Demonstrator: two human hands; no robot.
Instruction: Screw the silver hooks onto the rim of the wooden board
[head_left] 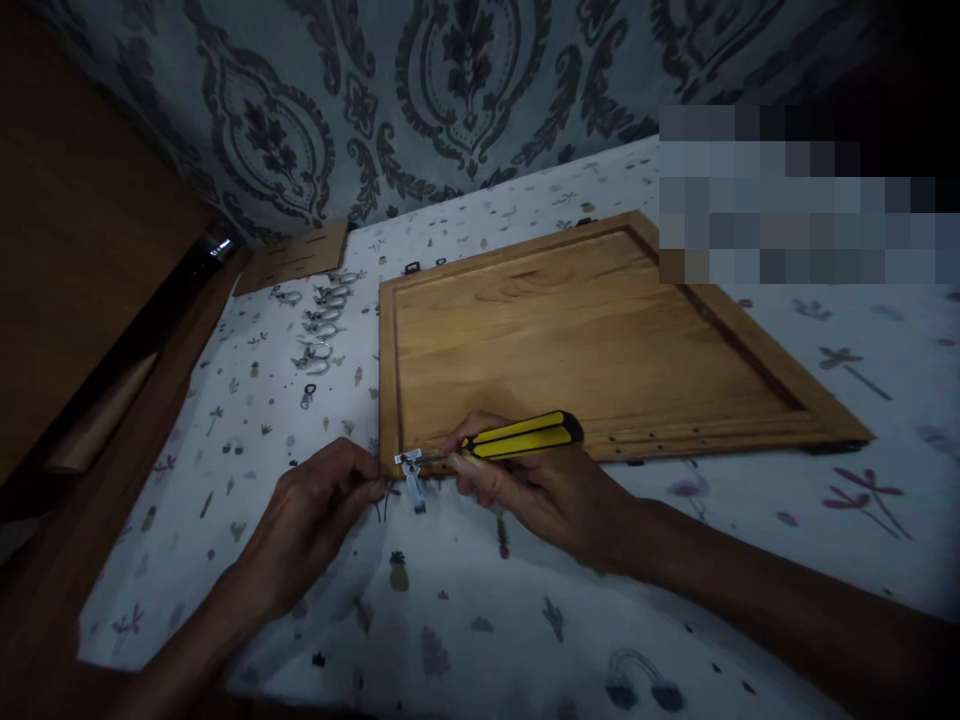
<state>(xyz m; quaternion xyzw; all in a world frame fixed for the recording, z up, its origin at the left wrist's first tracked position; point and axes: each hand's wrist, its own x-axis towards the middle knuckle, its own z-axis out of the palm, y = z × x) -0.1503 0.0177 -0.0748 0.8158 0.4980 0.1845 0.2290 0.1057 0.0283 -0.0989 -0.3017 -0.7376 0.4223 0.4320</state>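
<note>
A wooden cabinet door panel (570,330) lies flat on a white printed sheet (465,600). My right hand (540,490) is closed round a yellow and black screwdriver (525,435), whose tip points left at a small metal hinge bracket (411,475) at the panel's near left corner. My left hand (322,510) is closed in a pinch right beside that bracket, fingertips touching it or something small next to it; what it holds is too small to make out.
Several metal hinges (322,325) lie in a row on the sheet left of the panel. A small wooden piece (296,258) lies by the patterned wall. Dark wooden furniture (82,300) runs along the left. A blurred patch covers the upper right.
</note>
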